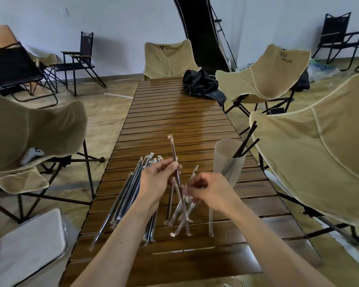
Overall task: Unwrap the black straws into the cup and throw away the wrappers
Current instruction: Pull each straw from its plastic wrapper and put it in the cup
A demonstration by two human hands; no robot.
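My left hand (157,179) pinches a wrapped black straw (173,150) near its middle and holds it upright over the slatted wooden table (174,112). My right hand (207,188), blurred, pinches the wrapper at the straw's lower end. A pile of wrapped black straws (129,195) lies on the table left of my hands. Several empty clear wrappers (182,216) lie crossed under my hands. A frosted cup (229,162) stands to the right with three bare black straws (247,141) leaning in it.
Tan folding chairs stand on both sides of the table, one (311,154) close behind the cup and one (29,129) at the left. A black bundle of fabric (201,83) lies at the table's far end. A white-lidded bin (27,245) sits at the lower left.
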